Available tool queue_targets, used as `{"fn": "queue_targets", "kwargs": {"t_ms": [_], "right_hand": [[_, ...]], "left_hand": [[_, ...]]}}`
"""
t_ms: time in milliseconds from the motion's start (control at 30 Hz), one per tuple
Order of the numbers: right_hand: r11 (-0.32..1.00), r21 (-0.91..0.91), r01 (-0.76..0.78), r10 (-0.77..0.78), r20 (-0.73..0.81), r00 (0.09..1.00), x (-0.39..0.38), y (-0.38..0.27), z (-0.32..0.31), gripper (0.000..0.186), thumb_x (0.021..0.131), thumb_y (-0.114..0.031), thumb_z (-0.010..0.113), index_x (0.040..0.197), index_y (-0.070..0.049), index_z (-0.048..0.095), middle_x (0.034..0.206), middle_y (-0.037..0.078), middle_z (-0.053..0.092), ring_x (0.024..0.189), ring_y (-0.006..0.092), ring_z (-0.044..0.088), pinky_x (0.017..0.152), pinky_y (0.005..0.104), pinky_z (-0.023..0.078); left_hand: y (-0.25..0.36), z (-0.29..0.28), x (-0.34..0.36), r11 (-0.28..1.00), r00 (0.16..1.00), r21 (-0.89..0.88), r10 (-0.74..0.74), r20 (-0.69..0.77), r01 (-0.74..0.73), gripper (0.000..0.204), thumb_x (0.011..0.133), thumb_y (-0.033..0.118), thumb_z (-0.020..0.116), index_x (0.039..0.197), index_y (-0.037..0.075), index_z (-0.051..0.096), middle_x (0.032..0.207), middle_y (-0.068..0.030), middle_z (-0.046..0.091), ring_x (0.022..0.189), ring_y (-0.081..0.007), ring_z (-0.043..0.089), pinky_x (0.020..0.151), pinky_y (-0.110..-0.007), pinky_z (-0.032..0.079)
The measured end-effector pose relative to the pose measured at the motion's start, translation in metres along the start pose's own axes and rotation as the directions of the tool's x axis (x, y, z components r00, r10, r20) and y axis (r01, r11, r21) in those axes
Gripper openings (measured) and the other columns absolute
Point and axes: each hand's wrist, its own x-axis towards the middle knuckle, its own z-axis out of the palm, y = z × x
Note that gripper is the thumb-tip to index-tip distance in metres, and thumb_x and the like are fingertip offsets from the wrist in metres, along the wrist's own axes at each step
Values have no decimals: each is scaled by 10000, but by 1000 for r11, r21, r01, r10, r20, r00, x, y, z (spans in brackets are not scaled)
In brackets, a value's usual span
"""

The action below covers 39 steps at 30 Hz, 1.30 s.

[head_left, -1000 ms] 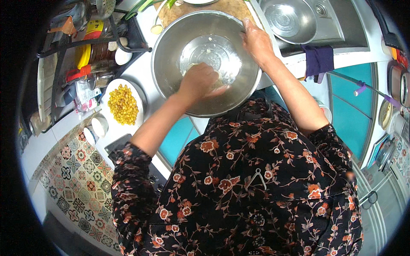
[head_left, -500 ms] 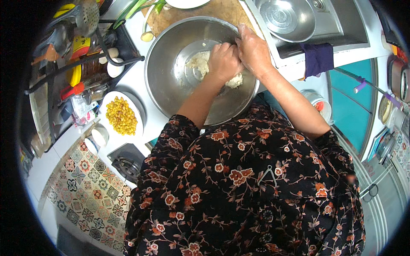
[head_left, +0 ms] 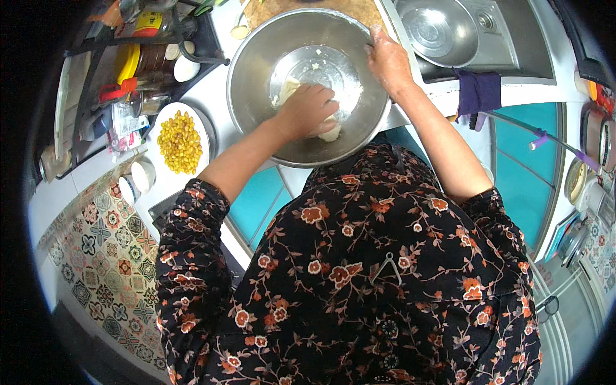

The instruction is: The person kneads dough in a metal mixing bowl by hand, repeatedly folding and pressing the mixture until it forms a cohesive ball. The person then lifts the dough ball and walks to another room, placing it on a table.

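A wide steel mixing bowl (head_left: 251,77) sits on the white counter in front of me. Inside it, my left hand (head_left: 309,110) presses down with curled fingers on pale, floury dough (head_left: 331,133). The hand covers much of the dough, which shows on both sides of it, and small crumbs lie scattered on the bowl's bottom. My right hand (head_left: 389,63) grips the bowl's right rim, fingers wrapped over the edge.
Left of the bowl stands a white plate of yellow-brown, bean-like pieces (head_left: 179,142). A black rack with jars (head_left: 154,61) is beyond it. A wooden board (head_left: 276,9) lies behind the bowl. At right are a sink with a steel basin (head_left: 439,29) and a purple cloth (head_left: 478,90).
My hands were together by the bowl's right side; they have separated. The left has moved left onto the dough, while the right now holds the rim. The view has shifted slightly.
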Motion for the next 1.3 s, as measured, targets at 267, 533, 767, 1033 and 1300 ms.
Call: {"fn": "queue_targets", "kwargs": {"t_ms": [267,533,767,1033,1300], "right_hand": [[996,0,-89,89,25,996,-9,-9,3,215,788,-47,562,978,-31,464,855,223,582,813,411,571,685,450,461],[999,-40,-36,37,20,999,-6,-5,1,240,800,-63,551,1020,-23,463,886,228,595,804,413,582,682,457,468],[999,-50,11,-9,33,999,-2,-7,1,206,787,-67,550,966,-26,456,872,229,592,798,413,583,689,476,466],[998,-56,-22,23,24,999,-4,-6,1,225,786,-69,562,982,-44,456,841,228,593,783,413,587,672,479,467],[998,-42,54,-54,-16,998,-5,1,6,211,792,-71,567,974,-40,465,830,227,596,761,416,588,652,470,472]], "left_hand": [[-11,31,13,997,994,-35,61,-86,-64,215,713,251,640,827,97,542,926,-51,545,856,-231,525,701,-353,448],[-13,37,48,959,927,-109,-282,-246,263,279,822,297,568,672,66,606,719,-86,585,611,-296,584,615,-393,471],[-38,3,24,560,619,-485,-784,-49,671,486,876,461,423,837,22,627,871,-192,627,829,-358,592,779,-435,447],[-27,5,-53,725,678,264,-689,257,637,290,775,179,568,959,-41,609,942,-215,619,922,-396,586,761,-419,493],[39,31,-6,682,781,-383,-521,345,623,328,731,308,562,861,9,601,875,-211,602,835,-371,579,722,-426,464]]}}
